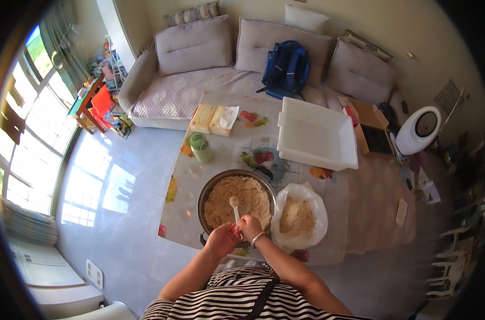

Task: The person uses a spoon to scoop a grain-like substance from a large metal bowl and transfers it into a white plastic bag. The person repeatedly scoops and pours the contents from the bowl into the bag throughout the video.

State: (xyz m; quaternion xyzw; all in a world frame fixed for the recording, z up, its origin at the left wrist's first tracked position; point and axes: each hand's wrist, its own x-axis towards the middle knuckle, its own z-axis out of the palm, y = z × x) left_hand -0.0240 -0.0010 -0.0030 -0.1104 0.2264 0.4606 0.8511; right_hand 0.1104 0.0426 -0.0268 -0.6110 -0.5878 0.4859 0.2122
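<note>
A wide steel pot [201, 200] with black handles stands on the table before me, spread with crumbly tan meal [222, 192]. My right hand [251, 228] is closed around the handle of a pale spoon [236, 212] over the pot. The spoon's bowl carries a small heap of the same coloured meal. Close against the right hand, my left hand [223, 239] is cupped, palm turned up, at the near rim; I see nothing in its palm. To the right of the pot sits an open white plastic bag [321, 218] holding tan powder [297, 216].
A green bottle [201, 148] and tissue packs [214, 119] stand at the table's far left. A white plastic tub [318, 134] occupies the far right, with an open cardboard box [370, 128] and a white appliance [418, 130] beyond. A blue backpack [286, 68] rests on the sofa [186, 94].
</note>
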